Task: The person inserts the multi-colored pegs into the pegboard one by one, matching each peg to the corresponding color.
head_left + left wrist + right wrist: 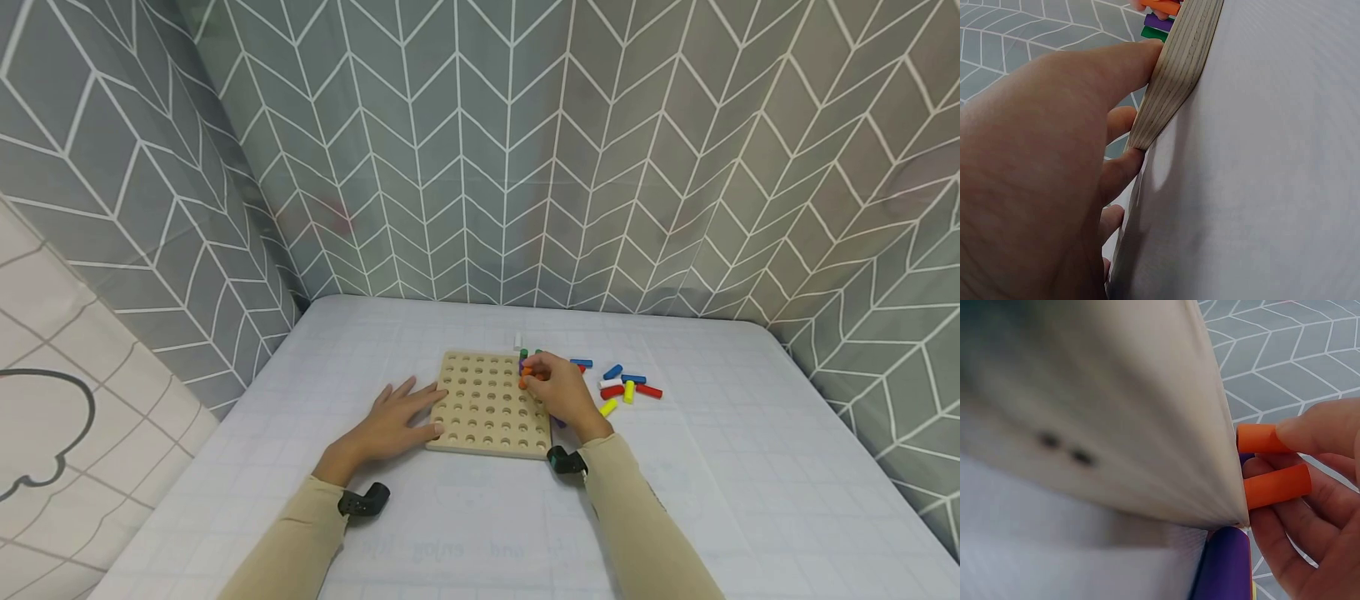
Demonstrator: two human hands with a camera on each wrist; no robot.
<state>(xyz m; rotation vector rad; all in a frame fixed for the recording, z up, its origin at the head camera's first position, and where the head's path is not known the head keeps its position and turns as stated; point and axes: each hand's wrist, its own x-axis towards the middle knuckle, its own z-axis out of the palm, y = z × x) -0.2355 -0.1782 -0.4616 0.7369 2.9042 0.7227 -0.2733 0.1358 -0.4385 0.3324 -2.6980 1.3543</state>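
A square wooden pegboard (489,409) with rows of round holes lies flat on the table. My left hand (397,422) rests at its left side, fingers spread, with thumb and fingertips touching the edge. Over the board's right part, my right hand (564,393) pinches an orange peg (1259,439) between thumb and fingers, its end at the board's face. Close by, a second orange peg (1279,486) stands in the board, beside the fingers. Purple (1159,23) and green (1152,34) pegs stand farther along in the left wrist view. The right hand partly hides the board's right columns.
Loose pegs lie right of the board: blue (612,372), red (649,392), yellow (629,392) and white (611,383). Another white peg (517,341) is behind the board. A purple peg (1224,565) lies against its right edge. A patterned curtain (480,167) hangs behind the table.
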